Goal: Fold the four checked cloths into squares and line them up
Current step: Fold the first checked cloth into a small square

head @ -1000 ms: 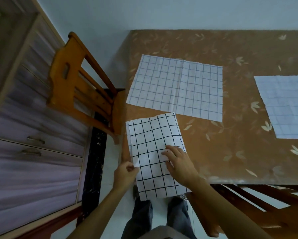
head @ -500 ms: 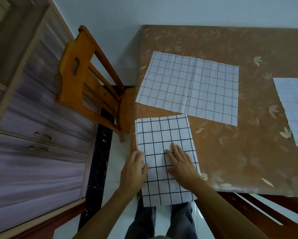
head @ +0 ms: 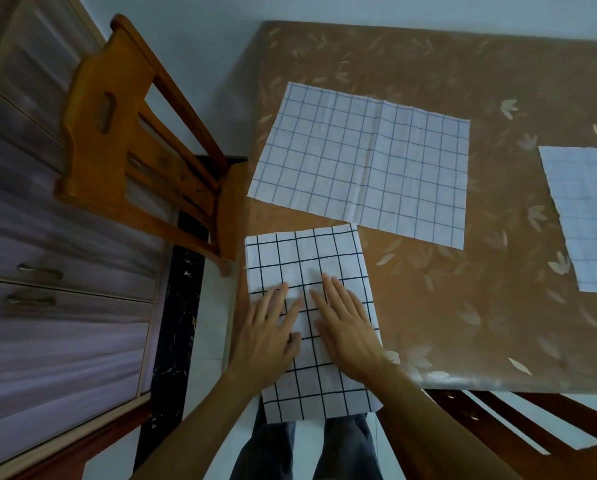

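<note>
Black-checked cloth (head: 307, 258) beneath flat straight fingers of left hand (head: 267, 336), right hand (head: 347, 329)

Left hand (head: 269, 336) and right hand (head: 349, 327) flat on black-checked cloth (head: 304, 258) at bench (head: 463, 306) corner.
Near end overhangs bench edge; 2 others, blue-checked cloth (head: 359, 161) and pale cloth (head: 588, 216), lie flat beyond.

Three cloths showed: bold-checked cloth (head: 305, 258), blue-checked cloth (head: 359, 161), pale cloth (head: 589, 216). Two hands: left hand (head: 267, 336), right hand (head: 350, 329). One chair (head: 117, 140).
</note>
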{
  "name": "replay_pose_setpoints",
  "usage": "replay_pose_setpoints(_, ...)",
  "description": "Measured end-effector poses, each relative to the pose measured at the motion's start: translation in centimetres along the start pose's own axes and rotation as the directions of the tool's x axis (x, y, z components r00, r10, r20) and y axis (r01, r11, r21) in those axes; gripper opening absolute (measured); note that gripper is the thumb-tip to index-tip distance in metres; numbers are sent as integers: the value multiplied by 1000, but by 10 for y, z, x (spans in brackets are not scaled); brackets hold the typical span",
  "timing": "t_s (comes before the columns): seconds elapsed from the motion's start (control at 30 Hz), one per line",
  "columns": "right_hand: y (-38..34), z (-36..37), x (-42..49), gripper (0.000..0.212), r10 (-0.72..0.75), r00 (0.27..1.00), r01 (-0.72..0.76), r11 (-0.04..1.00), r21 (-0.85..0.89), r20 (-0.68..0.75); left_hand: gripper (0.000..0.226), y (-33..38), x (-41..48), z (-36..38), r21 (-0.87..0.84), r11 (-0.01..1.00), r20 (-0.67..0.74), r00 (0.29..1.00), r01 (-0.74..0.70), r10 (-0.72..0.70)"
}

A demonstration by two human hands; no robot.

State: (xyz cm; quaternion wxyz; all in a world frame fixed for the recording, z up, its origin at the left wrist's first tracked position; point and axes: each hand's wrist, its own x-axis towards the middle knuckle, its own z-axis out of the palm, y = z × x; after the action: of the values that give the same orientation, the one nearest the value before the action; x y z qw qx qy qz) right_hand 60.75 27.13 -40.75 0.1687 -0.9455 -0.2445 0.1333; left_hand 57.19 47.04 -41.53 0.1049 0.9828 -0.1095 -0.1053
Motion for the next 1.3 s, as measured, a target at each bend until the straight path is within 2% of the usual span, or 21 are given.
replay_pose_setpoints(0.27, 3, 22, 19, 63, 80, 997, -80, 996, -39, 7, 63, 5, -8, 9, 44, 999, 11, 1000, 20, -20)
replay_pose_setpoints(0.43, 26, 10, 11, 65, 47, 999, -44, 990, -136, 16, 65, 5, -7, 11, 43, 999, 0, 1000, 11, -11)
replay_pose_setpoints(0.63, 55, -3, -3, 67, 81, 997, -79, 982, -169, 6, 65, 9, -6, 8, 15, 1000, -3, 1000, 15, -15)
replay_pose_setpoints(0.73, 49, -8, -7, 64, 131, 990, -134, 988, -72, -46, 72, 28, 2, -2, -24, 992, 9, 993, 121, -121)
replay_pose_setpoints(0.83, 37, -13, -20, 55, 177, 972, -158, 979, 126, -154, 58, 49, 20, -10, -74, 983, -40, 985, 167, -170)
replay_pose_setpoints(0.9, 36, -16, -35, 52, 254, 948, -205, 948, 243, -192, 52, 61, 35, -10, -124, 991, -78, 995, 48, -58)
replay_pose_setpoints(0.97, 41, -15, -49, 52, 295, 937, -243, 936, 254, -190, 48, 73, 49, -7, -116, 987, -81, 992, -108, 99)
replay_pose_setpoints(1.07, 50, -16, -69, 49, 336, 925, -283, 921, 267, -179, 48, 89, 61, -1, -54, 944, -54, 945, -324, 321)
replay_pose_setpoints(1.13, 55, -21, -80, 36, 390, 897, -313, 894, 321, -210, 53, 94, 66, 4, -46, 914, -33, 915, -403, 402)
replay_pose_setpoints(1.2, 57, -27, -91, 20, 468, 863, -375, 845, 382, -189, 56, 97, 71, 7, -48, 866, -41, 867, -498, 496)
replay_pose_setpoints(1.3, 61, -28, -109, 11, 511, 852, -426, 803, 417, -115, 42, 102, 80, 5, -4, 732, -75, 730, -681, 679)
